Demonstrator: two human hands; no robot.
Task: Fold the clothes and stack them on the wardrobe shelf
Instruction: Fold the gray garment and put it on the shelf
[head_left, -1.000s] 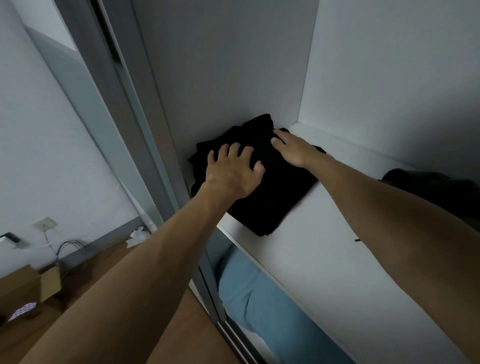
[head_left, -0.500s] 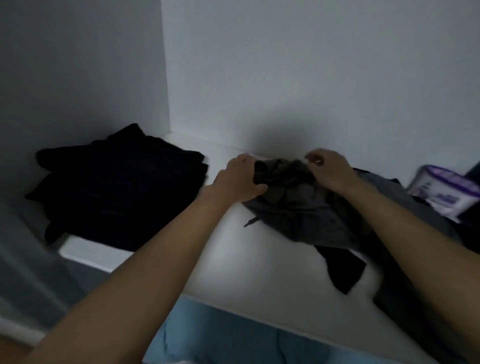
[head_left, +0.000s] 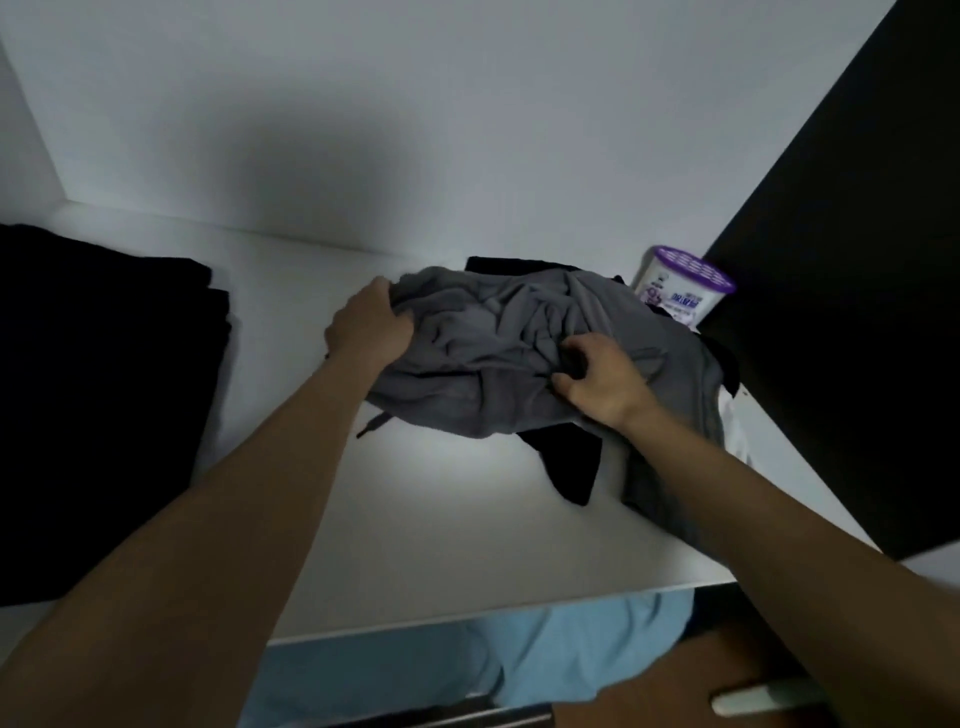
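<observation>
Your left hand (head_left: 366, 325) and right hand (head_left: 602, 379) each have a grip clamped on the crumpled grey garment (head_left: 493, 353), which lies on the wardrobe shelf (head_left: 415, 519), apart from the folded black stack (head_left: 104, 389).

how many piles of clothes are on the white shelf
2: a folded black stack at the white shelf's left end; a crumpled grey garment right of centre, over black pieces, gripped by left hand and right hand. More may be hidden underneath.

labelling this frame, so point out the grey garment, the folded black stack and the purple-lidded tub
grey garment (head_left: 498, 374): head view, crumpled middle
folded black stack (head_left: 104, 389): head view, top layer
purple-lidded tub (head_left: 675, 301): head view, white labelled side
</observation>
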